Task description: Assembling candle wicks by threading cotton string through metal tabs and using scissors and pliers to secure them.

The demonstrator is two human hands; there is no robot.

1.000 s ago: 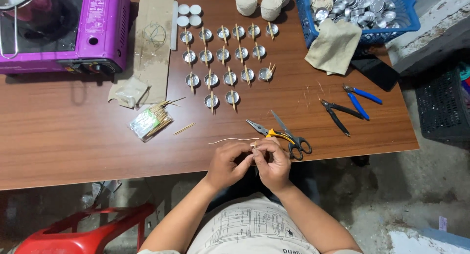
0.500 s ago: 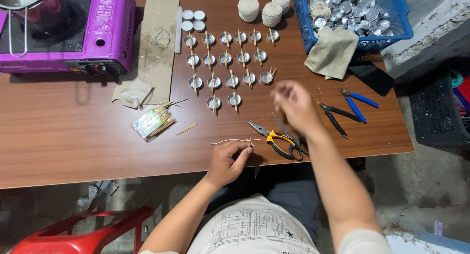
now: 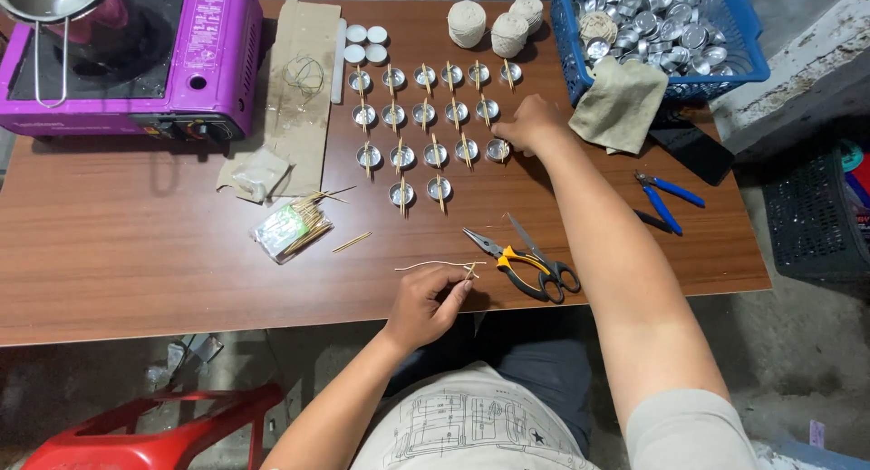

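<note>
My left hand is near the table's front edge, pinching a short thin stick with a pale wick string trailing left from it. My right hand is stretched forward to the right end of the rows of small metal cups, its fingers touching the cup at the end of the third row. Most cups carry a thin stick laid across the rim. Whether the right hand grips that cup I cannot tell.
Yellow-handled pliers and scissors lie beside my left hand. Blue-handled pliers lie right. A blue basket of metal cups, a cloth, twine balls, a purple stove, a stick packet and a red stool surround.
My right hand left my left hand at the front edge and reached forward to the cup rows. My left hand stayed in place with the stick and wick.
</note>
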